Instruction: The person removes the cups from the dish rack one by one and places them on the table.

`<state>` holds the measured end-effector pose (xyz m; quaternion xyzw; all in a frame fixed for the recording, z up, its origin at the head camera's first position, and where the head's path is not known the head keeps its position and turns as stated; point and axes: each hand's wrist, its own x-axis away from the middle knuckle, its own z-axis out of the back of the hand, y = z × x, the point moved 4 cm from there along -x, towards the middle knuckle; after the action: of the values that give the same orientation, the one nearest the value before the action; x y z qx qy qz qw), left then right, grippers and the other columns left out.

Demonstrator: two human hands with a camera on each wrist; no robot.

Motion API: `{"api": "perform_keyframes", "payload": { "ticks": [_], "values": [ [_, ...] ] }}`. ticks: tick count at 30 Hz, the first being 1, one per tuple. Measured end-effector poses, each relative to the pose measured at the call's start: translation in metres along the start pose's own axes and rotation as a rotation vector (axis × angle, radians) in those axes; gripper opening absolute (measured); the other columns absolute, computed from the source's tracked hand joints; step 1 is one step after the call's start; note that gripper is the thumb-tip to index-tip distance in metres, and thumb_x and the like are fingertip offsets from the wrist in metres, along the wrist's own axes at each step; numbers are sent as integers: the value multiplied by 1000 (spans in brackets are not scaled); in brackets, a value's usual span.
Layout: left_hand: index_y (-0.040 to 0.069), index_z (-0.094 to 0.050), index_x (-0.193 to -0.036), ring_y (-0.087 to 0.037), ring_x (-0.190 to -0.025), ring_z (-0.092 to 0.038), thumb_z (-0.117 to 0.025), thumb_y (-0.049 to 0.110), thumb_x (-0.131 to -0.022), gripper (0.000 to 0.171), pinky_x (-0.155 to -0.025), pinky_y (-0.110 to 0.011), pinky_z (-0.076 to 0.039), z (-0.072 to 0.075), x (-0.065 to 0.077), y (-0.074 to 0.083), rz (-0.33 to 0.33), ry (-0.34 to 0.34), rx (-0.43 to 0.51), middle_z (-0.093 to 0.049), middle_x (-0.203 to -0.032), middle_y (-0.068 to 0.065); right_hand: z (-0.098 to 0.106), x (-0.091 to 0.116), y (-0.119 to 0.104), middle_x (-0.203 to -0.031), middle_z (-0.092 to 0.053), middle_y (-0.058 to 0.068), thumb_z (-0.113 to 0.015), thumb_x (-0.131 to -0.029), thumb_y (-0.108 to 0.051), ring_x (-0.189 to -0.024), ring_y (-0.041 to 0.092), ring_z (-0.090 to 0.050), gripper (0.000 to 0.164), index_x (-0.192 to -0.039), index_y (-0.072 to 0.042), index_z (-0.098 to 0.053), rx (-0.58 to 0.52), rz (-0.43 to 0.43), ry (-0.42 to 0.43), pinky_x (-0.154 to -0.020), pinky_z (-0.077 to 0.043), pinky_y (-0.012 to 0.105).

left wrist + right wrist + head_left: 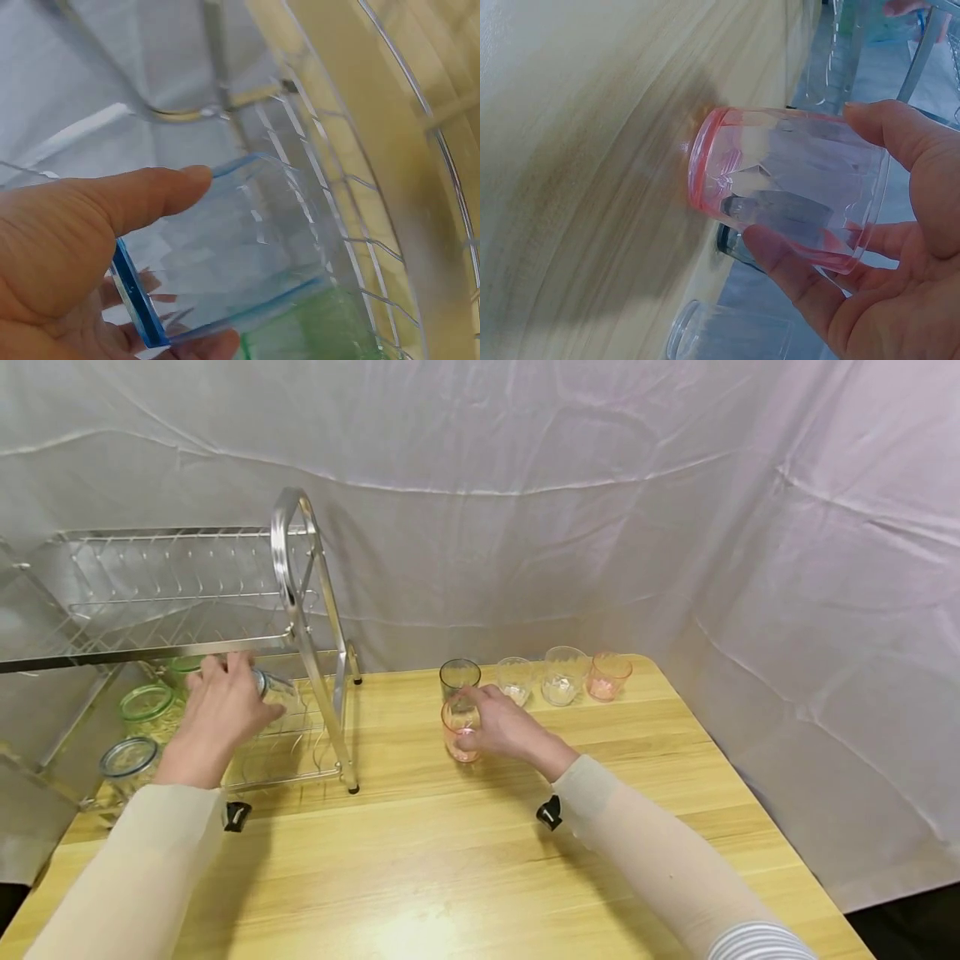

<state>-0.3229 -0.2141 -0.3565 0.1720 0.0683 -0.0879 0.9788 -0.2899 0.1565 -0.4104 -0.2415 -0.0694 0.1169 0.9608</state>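
My left hand (217, 710) grips a clear blue-tinted glass (225, 255) inside the lower tier of the metal dish rack (322, 668). The thick blue base of this glass faces the palm, and the thumb lies along its side. My right hand (513, 727) holds a pink-tinted glass (780, 180) near its rim, thumb on one side and fingers on the other. That glass is upright, with its base at the table; whether it touches the wood I cannot tell. Just behind it stands a dark grey glass (460, 673).
To the right of the dark glass, two clear glasses (561, 681) and another pink glass (606, 679) line the table's back edge. Green-tinted glasses (150, 706) and a blue-rimmed glass (130, 760) sit in the rack's lower tier. A grey cloth (525, 543) hangs behind the table.
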Motion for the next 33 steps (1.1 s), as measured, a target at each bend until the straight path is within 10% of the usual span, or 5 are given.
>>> {"api": "perform_keyframes", "payload": {
  "ticks": [21, 33],
  "values": [
    [-10, -28, -153, -70, -115, -36, -81, 48, -87, 102, -80, -77, -41, 46, 89, 30, 183, -95, 30, -32, -137, -51, 4, 12, 7, -156, -47, 20, -85, -84, -54, -144, 42, -47, 99, -162, -13, -40, -2, 24, 76, -113, -47, 58],
    [5, -43, -150, -61, -112, -58, -82, 60, -85, 94, -78, -75, -49, 42, 117, 55, 52, -327, -24, -47, -137, -40, 9, 42, 17, -164, -40, 19, -84, -88, -49, -154, 39, -36, 95, -160, -7, -40, -89, 61, 201, -124, -35, 57]
  ]
}}
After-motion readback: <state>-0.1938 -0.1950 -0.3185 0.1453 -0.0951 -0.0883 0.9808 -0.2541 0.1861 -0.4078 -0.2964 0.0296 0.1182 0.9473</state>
